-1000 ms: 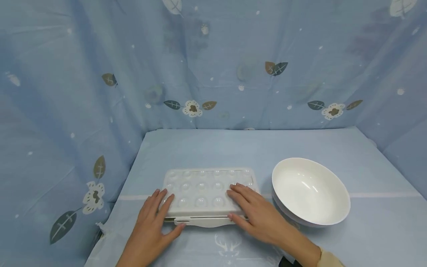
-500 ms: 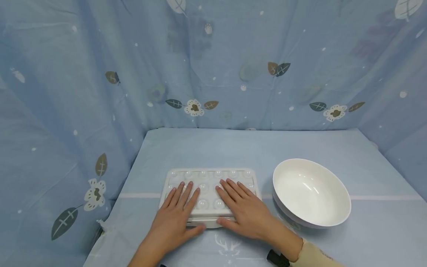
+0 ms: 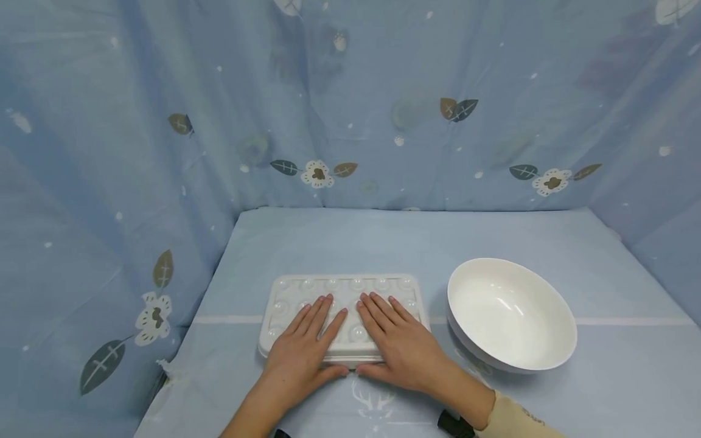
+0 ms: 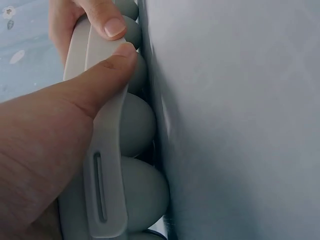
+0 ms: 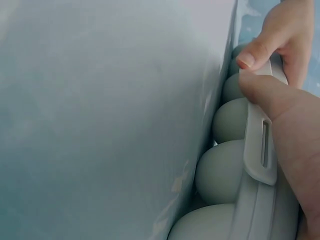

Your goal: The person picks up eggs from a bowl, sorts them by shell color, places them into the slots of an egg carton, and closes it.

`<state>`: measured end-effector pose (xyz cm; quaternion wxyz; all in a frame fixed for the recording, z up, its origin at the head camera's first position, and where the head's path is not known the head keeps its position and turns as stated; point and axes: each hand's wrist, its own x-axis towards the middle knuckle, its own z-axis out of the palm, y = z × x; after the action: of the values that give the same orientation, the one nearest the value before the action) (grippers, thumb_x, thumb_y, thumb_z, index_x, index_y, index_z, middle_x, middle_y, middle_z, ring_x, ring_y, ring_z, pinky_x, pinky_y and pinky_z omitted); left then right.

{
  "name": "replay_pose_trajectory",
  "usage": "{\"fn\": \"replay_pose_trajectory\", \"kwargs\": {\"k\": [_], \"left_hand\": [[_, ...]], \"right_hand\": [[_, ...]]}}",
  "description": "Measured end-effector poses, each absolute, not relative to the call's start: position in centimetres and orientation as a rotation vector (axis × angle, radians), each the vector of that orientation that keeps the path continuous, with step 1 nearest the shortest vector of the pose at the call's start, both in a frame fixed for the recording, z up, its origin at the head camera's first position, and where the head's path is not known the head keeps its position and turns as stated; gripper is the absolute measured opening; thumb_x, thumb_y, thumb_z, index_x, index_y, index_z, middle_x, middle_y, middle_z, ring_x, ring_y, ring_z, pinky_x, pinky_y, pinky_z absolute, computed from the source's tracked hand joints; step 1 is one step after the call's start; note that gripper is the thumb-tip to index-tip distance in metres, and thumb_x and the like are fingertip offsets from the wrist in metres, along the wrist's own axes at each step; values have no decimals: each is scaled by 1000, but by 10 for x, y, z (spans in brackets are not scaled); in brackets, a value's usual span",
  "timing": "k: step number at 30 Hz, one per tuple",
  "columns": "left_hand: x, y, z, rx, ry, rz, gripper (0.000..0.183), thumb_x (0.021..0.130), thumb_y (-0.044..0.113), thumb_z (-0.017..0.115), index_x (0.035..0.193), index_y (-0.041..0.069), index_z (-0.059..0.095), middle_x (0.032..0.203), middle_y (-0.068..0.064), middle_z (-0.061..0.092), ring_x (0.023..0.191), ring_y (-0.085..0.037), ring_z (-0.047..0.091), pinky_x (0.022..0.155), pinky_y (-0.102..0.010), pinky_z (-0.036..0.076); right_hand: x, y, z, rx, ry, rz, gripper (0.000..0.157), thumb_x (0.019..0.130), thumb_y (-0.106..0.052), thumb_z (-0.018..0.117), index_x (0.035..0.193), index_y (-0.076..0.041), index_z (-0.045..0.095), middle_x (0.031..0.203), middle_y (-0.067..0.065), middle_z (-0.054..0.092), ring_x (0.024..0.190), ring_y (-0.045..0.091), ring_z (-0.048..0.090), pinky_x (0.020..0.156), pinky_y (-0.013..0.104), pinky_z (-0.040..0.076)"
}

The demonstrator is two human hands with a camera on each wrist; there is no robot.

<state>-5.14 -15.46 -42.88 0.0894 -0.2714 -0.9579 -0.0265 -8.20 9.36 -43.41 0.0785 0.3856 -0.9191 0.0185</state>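
Observation:
A white plastic egg box point(image 3: 358, 333), its lid patterned with rows of round domes, lies flat on the table before me. My left hand point(image 3: 298, 359) rests on the lid's left-centre part, fingers straight. On the right-centre part lies my right hand point(image 3: 405, 356), also straight-fingered. Both thumbs are at the front edge, where the wrist views show them touching a long front latch flap point(image 4: 105, 200). The flap hangs against the box's side, and rounded cups point(image 5: 220, 172) bulge below it. What is inside the box cannot be seen.
A large white bowl point(image 3: 512, 316) stands right of the egg box, with nothing visible in it. The table point(image 3: 411, 243) has a pale blue cloth. Blue patterned curtains point(image 3: 372, 109) enclose the back and sides.
Both hands have slid inward over the lid from its outer parts, the left one farther. The thumbs have come nearly together at the front, and the latch, sticking out before, now sits down against the side.

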Motion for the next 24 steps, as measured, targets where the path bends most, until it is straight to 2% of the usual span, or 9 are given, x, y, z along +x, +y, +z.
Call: {"fn": "replay_pose_trajectory", "kwargs": {"k": [7,14,24], "left_hand": [[-51,-152,-430,-797,-2805,-55,102,83,68,73,161,14,37,167,-18,30,155,-32,30,125,-45,28],[-51,-149,-429,-785,-2776,-73,99,81,59,80,158,10,41,164,-19,36,152,-31,36,124,-43,31],[-53,-153,-430,-778,-2795,-141,103,79,65,80,159,14,40,166,-16,34,153,-29,34,124,-41,30]], "right_hand": [[-81,94,-433,1165,-2712,39,101,96,-73,53,163,-2,27,170,14,25,158,27,22,127,48,23],[-80,93,-433,1161,-2696,-14,97,97,-69,56,161,-1,31,168,17,30,156,29,27,126,49,27],[-81,94,-434,1166,-2680,46,100,95,-72,56,162,-2,30,168,15,30,157,27,26,127,48,25]]}}
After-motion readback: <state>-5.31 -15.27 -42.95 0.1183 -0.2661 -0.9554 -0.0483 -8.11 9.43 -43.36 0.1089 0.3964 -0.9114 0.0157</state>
